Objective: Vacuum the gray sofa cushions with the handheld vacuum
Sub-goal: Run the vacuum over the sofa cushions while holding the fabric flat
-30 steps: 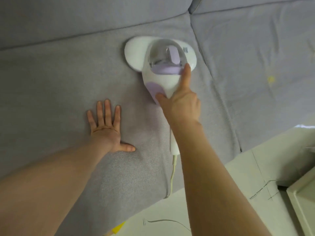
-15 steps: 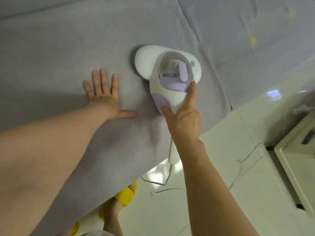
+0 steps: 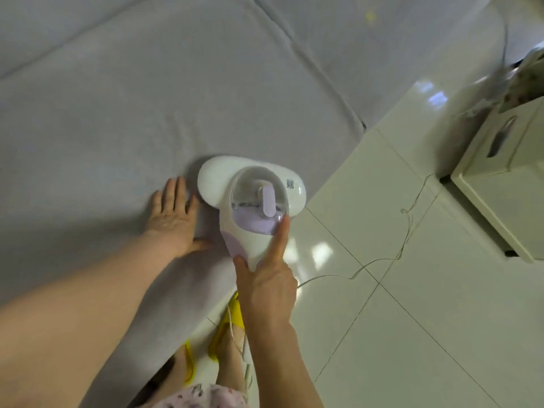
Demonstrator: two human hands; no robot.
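I count one handheld vacuum [image 3: 253, 201], my two hands, and two gray seat cushions: the near cushion [image 3: 117, 128] and the far cushion [image 3: 338, 54], parted by a seam running diagonally between them. On the floor [image 3: 412, 319] are two yellow slippers [image 3: 232, 316] on my feet, one thin white cord [image 3: 382, 260] and one white cabinet [image 3: 500, 178].

My right hand [image 3: 265, 284] is wrapped round the vacuum's narrow handle end. The thumb lies against its left side by the lilac patch, and the index finger stretches straight along the top, its tip at the rim of the clear dust cup. My left hand [image 3: 173, 219] is flat on the near cushion with fingers straight and thumb spread. It holds nothing and lies just beside the left end of the vacuum's head.

The vacuum sits at the front edge of the near cushion. Its long axis runs from my right hand straight away from me towards the sofa back, handle nearest me. The broad white head lies crosswise at the far end, and its right end reaches out past the cushion edge over the tiles.
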